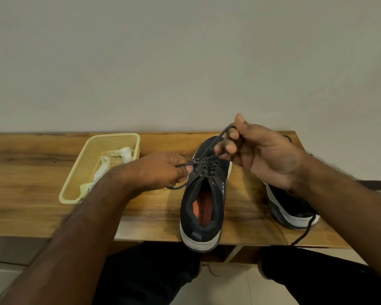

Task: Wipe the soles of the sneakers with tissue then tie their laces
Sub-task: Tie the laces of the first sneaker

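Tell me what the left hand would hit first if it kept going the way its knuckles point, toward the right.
Probably the middle sneaker: the left hand, pinching a lace, already sits beside its eyelets. Depth is unclear; the right hand lies further along.

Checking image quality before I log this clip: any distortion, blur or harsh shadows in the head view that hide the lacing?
Head view: wide-angle bowing curves the wooden table edge; light is soft and even, no glare; faint shadows under the forearms; the black white-soled sneaker, left hand and right hand holding its dark laces stay fairly sharp, frame edges softer.
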